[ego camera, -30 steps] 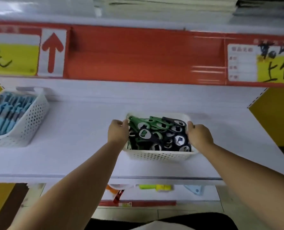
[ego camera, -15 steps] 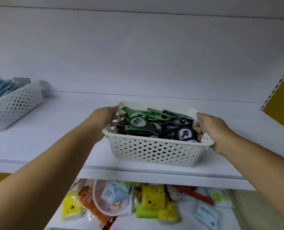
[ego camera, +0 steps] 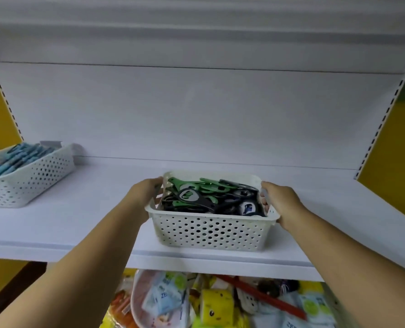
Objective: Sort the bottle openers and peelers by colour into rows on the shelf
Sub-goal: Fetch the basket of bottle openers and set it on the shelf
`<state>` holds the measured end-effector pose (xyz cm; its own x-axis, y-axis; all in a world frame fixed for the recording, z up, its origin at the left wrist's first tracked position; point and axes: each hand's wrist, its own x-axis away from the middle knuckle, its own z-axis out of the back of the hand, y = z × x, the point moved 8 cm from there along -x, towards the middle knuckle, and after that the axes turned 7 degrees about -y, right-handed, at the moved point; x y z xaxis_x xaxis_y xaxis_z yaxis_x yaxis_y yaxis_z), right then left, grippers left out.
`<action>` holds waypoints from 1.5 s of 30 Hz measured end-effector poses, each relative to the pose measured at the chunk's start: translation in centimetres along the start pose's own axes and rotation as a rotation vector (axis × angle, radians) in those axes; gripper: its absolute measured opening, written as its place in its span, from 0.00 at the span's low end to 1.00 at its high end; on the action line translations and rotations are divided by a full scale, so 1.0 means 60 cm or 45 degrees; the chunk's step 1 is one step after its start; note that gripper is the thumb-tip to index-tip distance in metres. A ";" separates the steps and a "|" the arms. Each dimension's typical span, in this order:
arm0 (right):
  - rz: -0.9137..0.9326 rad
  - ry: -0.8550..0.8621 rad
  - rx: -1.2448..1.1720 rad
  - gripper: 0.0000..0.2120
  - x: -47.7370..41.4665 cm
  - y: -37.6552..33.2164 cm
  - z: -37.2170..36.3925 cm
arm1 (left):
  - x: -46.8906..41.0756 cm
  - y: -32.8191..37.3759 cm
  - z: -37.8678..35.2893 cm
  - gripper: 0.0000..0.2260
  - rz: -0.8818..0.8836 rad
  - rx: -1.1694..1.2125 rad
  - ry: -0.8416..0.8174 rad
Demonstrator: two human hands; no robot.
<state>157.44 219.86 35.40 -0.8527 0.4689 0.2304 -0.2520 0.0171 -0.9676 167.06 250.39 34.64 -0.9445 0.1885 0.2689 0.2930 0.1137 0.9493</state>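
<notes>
A white perforated basket (ego camera: 211, 233) stands near the front edge of the white shelf (ego camera: 78, 221). It is filled with several green and black bottle openers (ego camera: 203, 197). My left hand (ego camera: 144, 195) grips the basket's left end, fingers curled over the rim. My right hand (ego camera: 279, 202) grips the right end the same way. A second white basket (ego camera: 31, 181) at the shelf's left holds several light blue tools (ego camera: 14, 157).
The shelf's white back wall (ego camera: 196, 114) rises behind the baskets. Yellow side panels (ego camera: 397, 150) flank the shelf. Below the shelf lies a heap of packaged goods (ego camera: 215, 301), among them yellow packs and a red stick.
The view has dropped from the red price strip to shelf level. Both hands keep hold of the basket, which now sits nearer the front edge.
</notes>
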 end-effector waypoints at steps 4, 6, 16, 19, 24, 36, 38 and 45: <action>0.037 0.119 0.076 0.09 -0.018 -0.002 0.016 | -0.010 -0.003 -0.011 0.10 0.019 0.092 -0.037; 0.043 0.090 0.022 0.08 -0.025 -0.006 0.011 | -0.012 0.000 -0.019 0.10 0.030 0.165 -0.070; 0.354 -0.194 0.115 0.21 0.057 0.046 0.000 | 0.031 -0.062 0.019 0.11 -0.100 -0.098 -0.064; 0.230 -0.487 0.201 0.23 0.057 0.076 -0.037 | 0.025 -0.072 0.014 0.15 -0.099 -0.189 -0.014; 0.259 -0.444 0.477 0.17 0.052 0.090 -0.040 | 0.028 -0.068 0.002 0.20 -0.112 -0.194 0.091; 0.444 -0.168 0.652 0.24 0.042 -0.013 -0.030 | -0.018 0.026 -0.011 0.16 -0.119 -0.531 0.025; 0.414 -0.149 0.659 0.26 0.024 -0.032 -0.028 | -0.034 0.040 -0.012 0.17 -0.093 -0.602 -0.005; 0.310 -0.173 0.674 0.28 -0.069 -0.078 -0.033 | -0.103 0.053 -0.016 0.14 -0.127 -0.768 0.138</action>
<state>163.04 219.58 38.77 -0.9566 0.2866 0.0536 -0.2064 -0.5356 -0.8189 173.68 248.65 36.17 -0.9820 0.1016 0.1593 0.0972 -0.4515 0.8870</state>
